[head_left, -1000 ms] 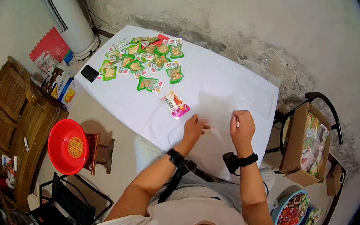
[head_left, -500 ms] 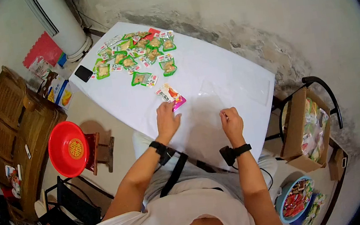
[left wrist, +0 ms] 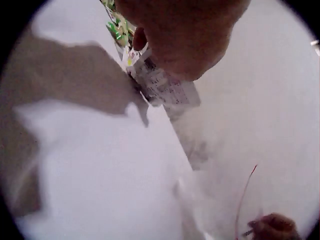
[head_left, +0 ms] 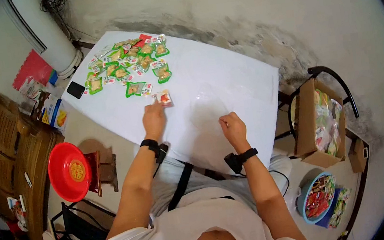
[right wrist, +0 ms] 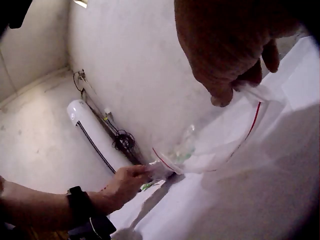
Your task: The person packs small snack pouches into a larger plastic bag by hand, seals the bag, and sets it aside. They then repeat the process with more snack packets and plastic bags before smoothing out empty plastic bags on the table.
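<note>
My left hand (head_left: pixel 154 121) holds a small snack packet (head_left: pixel 165 98) with a picture of orange-red food, over the left-middle of the table. In the left wrist view the packet (left wrist: pixel 167 91) shows a silvery printed side below the hand. My right hand (head_left: pixel 234 130) pinches the rim of a clear zip bag (right wrist: pixel 253 124), best seen in the right wrist view by its red seal line. The bag's mouth is spread there, with the left hand's packet (right wrist: pixel 159 171) close to its far side. Several green-edged snack packets (head_left: pixel 120 72) lie beyond the left hand.
A black phone (head_left: pixel 75 90) lies at the table's (head_left: pixel 250 84) left corner. To the right stand a cardboard box (head_left: pixel 305 120) of packets and a blue basin (head_left: pixel 303 206) with more. A red basin (head_left: pixel 62 172) is at the left.
My left hand has left the bag, reached forward to the snack packet and taken hold of it. The right hand keeps the bag, which hung up between both hands earlier.
</note>
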`<state>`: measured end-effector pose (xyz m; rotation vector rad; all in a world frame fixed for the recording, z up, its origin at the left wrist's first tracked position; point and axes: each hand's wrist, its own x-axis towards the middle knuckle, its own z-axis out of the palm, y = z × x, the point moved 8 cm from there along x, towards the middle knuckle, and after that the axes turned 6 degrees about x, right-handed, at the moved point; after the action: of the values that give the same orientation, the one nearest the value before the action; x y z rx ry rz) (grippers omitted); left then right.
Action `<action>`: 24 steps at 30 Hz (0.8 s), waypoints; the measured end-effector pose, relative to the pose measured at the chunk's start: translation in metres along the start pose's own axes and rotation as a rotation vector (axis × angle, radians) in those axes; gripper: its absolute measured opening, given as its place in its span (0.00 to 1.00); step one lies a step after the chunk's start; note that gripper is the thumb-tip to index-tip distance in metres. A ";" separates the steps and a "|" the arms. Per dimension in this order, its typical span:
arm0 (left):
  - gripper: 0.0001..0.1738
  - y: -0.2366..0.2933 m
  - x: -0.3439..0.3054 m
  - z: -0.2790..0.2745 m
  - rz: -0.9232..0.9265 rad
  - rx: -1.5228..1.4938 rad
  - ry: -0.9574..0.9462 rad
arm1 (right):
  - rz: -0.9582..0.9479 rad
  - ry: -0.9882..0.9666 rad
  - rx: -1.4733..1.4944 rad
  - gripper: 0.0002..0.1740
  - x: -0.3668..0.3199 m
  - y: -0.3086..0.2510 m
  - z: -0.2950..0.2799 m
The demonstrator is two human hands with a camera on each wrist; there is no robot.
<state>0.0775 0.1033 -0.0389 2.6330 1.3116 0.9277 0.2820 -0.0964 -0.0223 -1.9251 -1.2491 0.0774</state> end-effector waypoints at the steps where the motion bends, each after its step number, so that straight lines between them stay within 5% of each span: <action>1: 0.08 -0.004 -0.002 -0.001 0.008 -0.004 -0.011 | 0.013 0.003 -0.003 0.05 0.000 0.001 0.001; 3: 0.09 -0.036 -0.010 -0.019 -0.263 -0.517 0.252 | -0.038 0.023 0.006 0.03 0.001 -0.002 0.001; 4: 0.09 -0.038 -0.013 -0.022 -0.258 -0.518 0.243 | -0.028 0.027 0.006 0.03 0.000 -0.001 0.001; 6: 0.10 -0.053 -0.033 -0.028 -0.531 -0.905 0.210 | -0.029 -0.003 -0.019 0.04 0.000 0.000 0.004; 10: 0.09 -0.010 -0.059 -0.059 -0.605 -1.089 0.189 | 0.045 -0.074 -0.014 0.05 0.001 0.005 0.009; 12: 0.08 0.011 -0.075 -0.042 -0.761 -1.394 0.019 | 0.074 -0.084 0.007 0.05 0.002 0.007 0.011; 16: 0.07 0.040 -0.087 -0.033 -0.927 -1.520 -0.141 | 0.091 -0.106 0.021 0.06 0.002 0.009 0.013; 19: 0.07 0.046 -0.089 -0.029 -0.894 -1.456 -0.175 | -0.069 -0.037 -0.024 0.09 -0.003 0.001 0.011; 21: 0.08 0.061 -0.075 -0.052 -0.489 -1.150 -0.123 | 0.067 0.064 0.104 0.16 -0.005 -0.003 -0.005; 22: 0.08 0.063 -0.076 -0.055 -0.488 -1.148 -0.124 | 0.068 0.065 0.105 0.16 -0.008 -0.008 -0.011; 24: 0.10 0.104 -0.068 -0.089 0.143 -0.986 -0.061 | 0.788 -0.348 0.987 0.25 -0.041 0.013 0.029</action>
<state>0.0723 -0.0314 0.0321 1.9389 0.4305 1.1076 0.2578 -0.1136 -0.0647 -1.3878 -0.3866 1.2274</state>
